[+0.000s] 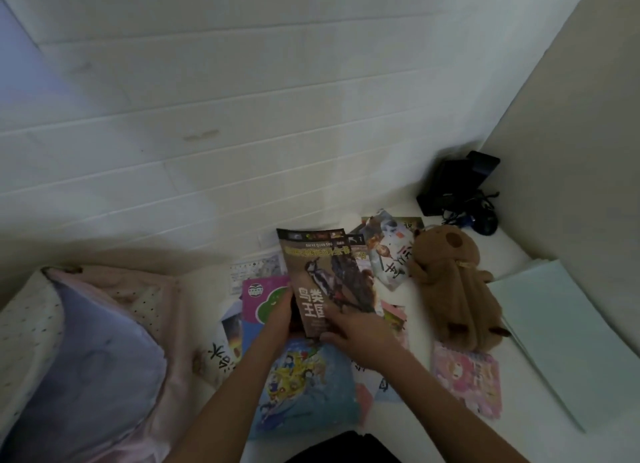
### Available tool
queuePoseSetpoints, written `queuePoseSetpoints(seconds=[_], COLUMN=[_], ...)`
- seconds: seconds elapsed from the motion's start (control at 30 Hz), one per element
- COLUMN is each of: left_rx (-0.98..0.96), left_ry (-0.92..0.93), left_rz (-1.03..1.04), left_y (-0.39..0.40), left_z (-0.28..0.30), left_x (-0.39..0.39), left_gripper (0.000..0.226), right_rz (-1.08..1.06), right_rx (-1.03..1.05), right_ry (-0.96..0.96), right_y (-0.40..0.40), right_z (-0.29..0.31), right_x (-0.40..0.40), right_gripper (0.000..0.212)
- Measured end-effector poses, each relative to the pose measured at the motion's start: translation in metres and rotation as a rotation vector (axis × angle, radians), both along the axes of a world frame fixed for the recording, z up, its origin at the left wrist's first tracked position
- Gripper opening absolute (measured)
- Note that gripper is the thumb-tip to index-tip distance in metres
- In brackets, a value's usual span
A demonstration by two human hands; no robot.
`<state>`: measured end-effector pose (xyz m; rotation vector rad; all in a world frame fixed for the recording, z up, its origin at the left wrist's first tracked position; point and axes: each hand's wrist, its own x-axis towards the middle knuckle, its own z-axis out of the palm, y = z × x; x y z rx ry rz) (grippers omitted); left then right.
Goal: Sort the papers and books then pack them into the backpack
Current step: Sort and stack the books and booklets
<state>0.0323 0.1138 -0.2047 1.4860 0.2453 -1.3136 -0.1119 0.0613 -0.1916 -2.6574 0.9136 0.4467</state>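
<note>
I see both hands gripping a thin glossy brown book [323, 282], raised and tilted above the spread of books at centre. The left hand [280, 310] clasps its left edge, fingers wrapped behind the cover; the right hand [360, 331] pinches its lower right corner, thumb under the bottom edge. The cover shows a woodpecker on a trunk, the Latin letters "BAI KE QUAN SHU" along the top, and large pale Chinese characters lower down. A second dark book seems to sit just behind it, though I cannot tell for certain.

Under the hands, at 6 o'clock, lies a flat blue picture book [304, 386] with cartoon children on a yellow shape. At 9 o'clock of the held book, a purple book [261, 298] with a green blob pokes out. A white booklet [221, 355] with black brush characters lies at 8 o'clock. At 1 o'clock a glossy paper bag [388, 251] printed with food pictures and brush writing lies crumpled. A fuzzy brown plush backpack [453, 286], animal-shaped, lies at 3 o'clock, closed as far as I can tell. At 4 o'clock a pink spiral notebook [467, 376] rests flat. A stack of plain white paper sheets [554, 331] sits at far right. A soft lilac pillow [90, 358] on pink dotted fabric fills 8 o'clock. A black device [457, 185] with cables sits in the corner at 1 o'clock
</note>
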Motion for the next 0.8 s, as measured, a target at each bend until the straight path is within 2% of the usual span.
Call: queuePoseSetpoints(seconds=[0.07,0.17,0.23,0.3,0.37,0.43,0.5,0.6,0.63,0.73,0.8], left_rx=[-0.041,0.021,0.041,0.027,-0.037,-0.124,-0.187,-0.273,-0.303,-0.322,-0.279], left_ry=[0.001,-0.205,-0.319,-0.310,-0.272,-0.262,-0.365,-0.560,-0.595,-0.655,-0.667], left_rz=[-0.026,-0.244,-0.341,-0.327,-0.304,-0.302,-0.388,-0.529,-0.557,-0.690,-0.769], left_y=[0.001,-0.002,-0.006,-0.007,-0.005,-0.002,-0.001,-0.007,-0.009,-0.008,0.003], left_z=[0.003,0.001,0.003,0.010,0.019,0.024,0.034,0.048,0.051,0.047,0.037], left_x=[-0.002,-0.002,-0.002,-0.001,0.006,0.013,0.015,0.010,0.008,0.003,-0.002], left_gripper=[0.047,0.036,0.031,0.030,0.036,0.040,0.037,0.039,0.041,0.045,0.040], right_rz=[-0.076,-0.098,-0.281,-0.638,-0.917,-1.039,-1.010,-0.907,-0.883,-0.774,-0.771], right_rx=[0.072,0.187,0.271,0.375,0.600,0.847,0.965,0.904,0.851,0.755,0.735], right_ry=[-0.028,-0.015,-0.224,-0.562,-0.808,-0.947,-1.072,-1.173,-1.168,-1.107,-0.987], right_y=[-0.015,-0.028,-0.027,-0.030,-0.037,-0.046,-0.052,-0.055,-0.057,-0.059,-0.052], right_z=[0.003,0.008,0.005,0.000,0.000,0.004,0.019,0.051,0.056,0.060,0.047], right_x=[-0.009,-0.018,-0.023,-0.032,-0.040,-0.043,-0.040,-0.031,-0.031,-0.041,-0.047], right_gripper=[0.045,0.042,0.044,0.061,0.082,0.082,0.062,0.011,0.008,0.020,0.013])
